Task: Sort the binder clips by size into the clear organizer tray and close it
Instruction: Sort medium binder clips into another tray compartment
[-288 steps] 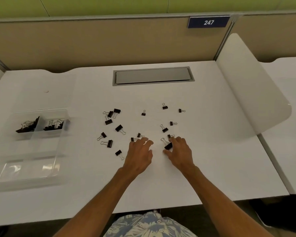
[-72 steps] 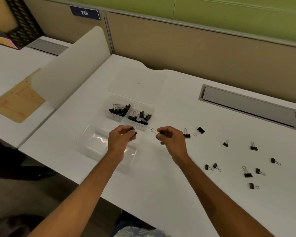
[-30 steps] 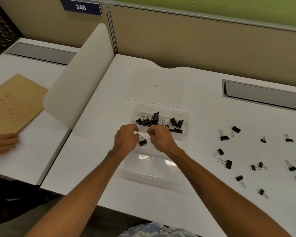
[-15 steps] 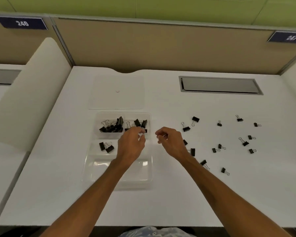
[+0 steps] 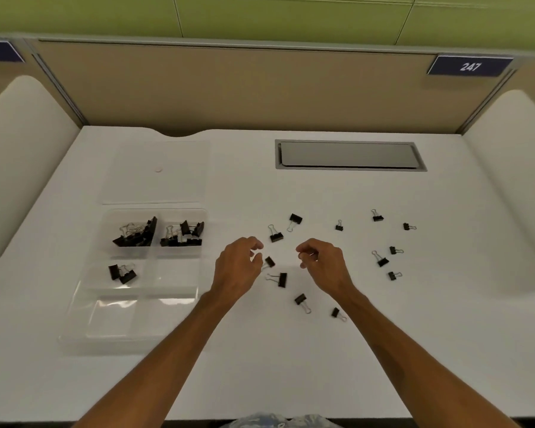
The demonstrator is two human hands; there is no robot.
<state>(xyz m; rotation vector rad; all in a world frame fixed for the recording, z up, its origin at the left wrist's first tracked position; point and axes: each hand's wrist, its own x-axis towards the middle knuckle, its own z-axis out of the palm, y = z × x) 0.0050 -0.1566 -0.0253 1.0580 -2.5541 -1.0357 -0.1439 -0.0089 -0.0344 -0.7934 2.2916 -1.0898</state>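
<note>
Both hands hang over the white desk [image 5: 260,366]. The left hand [image 5: 237,267] is open with curled fingers and holds nothing. The right hand [image 5: 323,262] is loosely curled, also holding nothing. Loose binder clips [image 5: 278,279] lie around them. The clear organizer tray [image 5: 84,304] sits to the left, lid off, with clips in three far boxes

Binder clip [image 5: 269,262]: wire handle hidden behind left hand [image 5: 237,267] fingers [image 5: 255,257]. Right hand [image 5: 323,264]: curled fingers, any contents too small to tell. Blue sign [image 5: 0,52], at 10 o'clock: cut by frame edge, unreadable.
</note>
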